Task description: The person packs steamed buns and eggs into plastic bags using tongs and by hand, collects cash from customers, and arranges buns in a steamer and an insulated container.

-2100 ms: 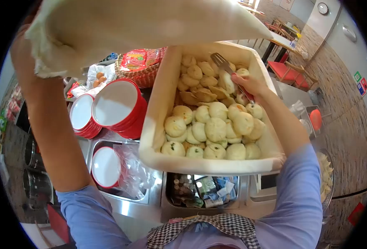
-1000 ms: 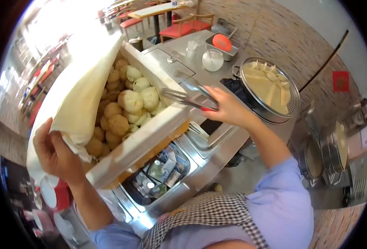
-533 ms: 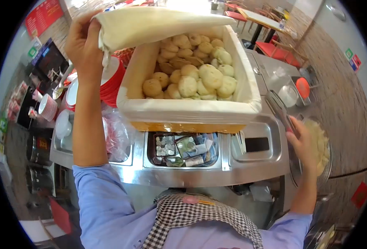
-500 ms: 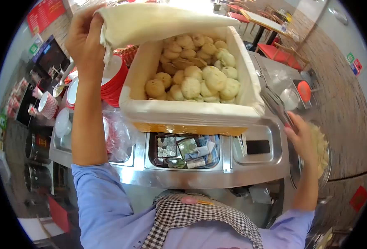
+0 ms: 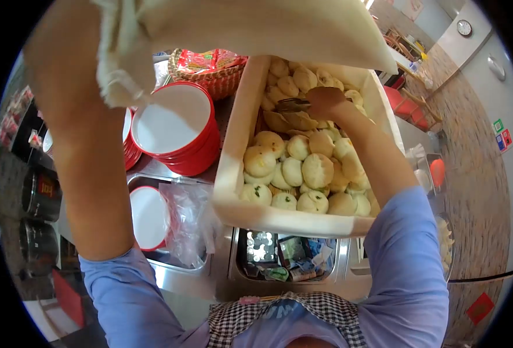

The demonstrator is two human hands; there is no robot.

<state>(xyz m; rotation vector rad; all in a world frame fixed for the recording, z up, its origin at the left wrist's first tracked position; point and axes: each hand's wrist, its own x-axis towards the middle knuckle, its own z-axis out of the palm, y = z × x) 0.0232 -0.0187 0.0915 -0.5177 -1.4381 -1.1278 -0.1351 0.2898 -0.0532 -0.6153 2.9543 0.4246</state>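
Observation:
A deep white-lined box (image 5: 291, 221) holds many round buns (image 5: 317, 171), with flatter folded dumplings (image 5: 285, 122) behind them. My right hand (image 5: 329, 104) is inside the box, closed on metal tongs (image 5: 293, 105). The tong tips lie at the folded dumplings; whether they pinch one is unclear. At the upper left my raised left hand (image 5: 73, 29) is blurred and partly cut off beside a thick cream cloth (image 5: 256, 29). That cloth is lifted over the far side of the box; the fingers on it cannot be made out.
Stacked red-rimmed white plates (image 5: 172, 119) stand left of the box, below a basket of red packets (image 5: 221, 81). Nearer are another plate (image 5: 149, 217) with plastic bags (image 5: 187, 223) and a tray of coins and notes (image 5: 291, 255). A steamer edge (image 5: 445, 246) shows at right.
My right hand has moved from the counter right of the box into it with the tongs. My left arm and the cloth are higher and nearer, and the view has shifted.

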